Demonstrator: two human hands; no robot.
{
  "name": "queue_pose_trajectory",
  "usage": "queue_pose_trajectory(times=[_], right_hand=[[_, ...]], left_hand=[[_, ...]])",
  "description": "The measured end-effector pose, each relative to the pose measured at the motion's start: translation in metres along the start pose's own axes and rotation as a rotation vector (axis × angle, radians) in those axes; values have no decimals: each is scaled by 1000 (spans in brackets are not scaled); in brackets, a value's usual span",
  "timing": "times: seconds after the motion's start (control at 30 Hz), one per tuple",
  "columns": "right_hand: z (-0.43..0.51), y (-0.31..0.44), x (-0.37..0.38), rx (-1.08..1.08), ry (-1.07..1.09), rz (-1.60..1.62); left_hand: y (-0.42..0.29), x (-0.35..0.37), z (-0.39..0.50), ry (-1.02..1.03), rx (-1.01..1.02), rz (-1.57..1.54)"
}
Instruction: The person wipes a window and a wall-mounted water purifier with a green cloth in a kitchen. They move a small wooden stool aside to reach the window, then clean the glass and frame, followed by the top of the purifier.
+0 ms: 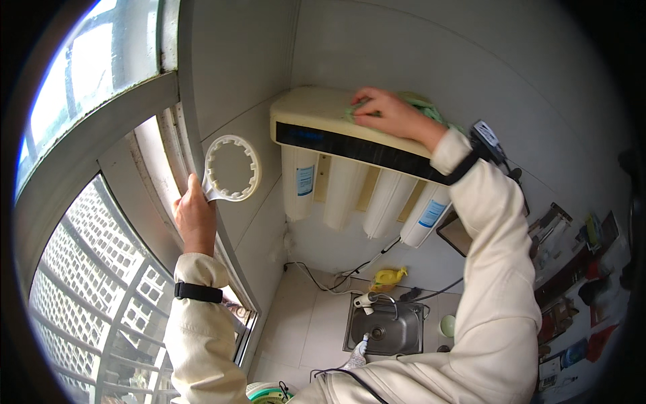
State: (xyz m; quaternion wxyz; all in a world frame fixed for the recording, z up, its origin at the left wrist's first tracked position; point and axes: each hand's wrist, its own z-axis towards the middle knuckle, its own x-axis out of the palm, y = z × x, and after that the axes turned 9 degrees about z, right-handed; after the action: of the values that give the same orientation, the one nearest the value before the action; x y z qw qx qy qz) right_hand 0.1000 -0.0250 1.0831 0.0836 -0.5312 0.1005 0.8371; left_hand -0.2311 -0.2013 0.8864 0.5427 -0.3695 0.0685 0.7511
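Observation:
My left hand (194, 217) grips the handle of a white plastic filter-housing wrench (232, 196), its toothed ring standing upright beside the window frame. On top of a wall-mounted water purifier (313, 103), my right hand (386, 113) presses a green cloth (426, 107), part of which trails behind the wrist. The purifier has a cream cover and a dark front panel (348, 151). Several white filter housings hang beneath it, among them a left one (299, 187) and a right one (426, 217) with blue labels bearing writing.
A barred window (116, 283) runs along my left. Below are a steel sink (411, 331) with a faucet (364, 302), a yellow bottle (387, 279) and a green bowl (447, 325). A black power adapter (487, 139) is at the right wall, near my right sleeve.

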Motion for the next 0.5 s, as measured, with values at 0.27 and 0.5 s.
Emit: queue_pose_trajectory(times=[0.27, 0.5], right_hand=[[-61, 17, -10, -136, -18, -209], [85, 21, 74, -219, -43, -270]], left_hand=[[-4, -2, -3, -59, 19, -12], [-5, -4, -3, -49, 16, 4]])
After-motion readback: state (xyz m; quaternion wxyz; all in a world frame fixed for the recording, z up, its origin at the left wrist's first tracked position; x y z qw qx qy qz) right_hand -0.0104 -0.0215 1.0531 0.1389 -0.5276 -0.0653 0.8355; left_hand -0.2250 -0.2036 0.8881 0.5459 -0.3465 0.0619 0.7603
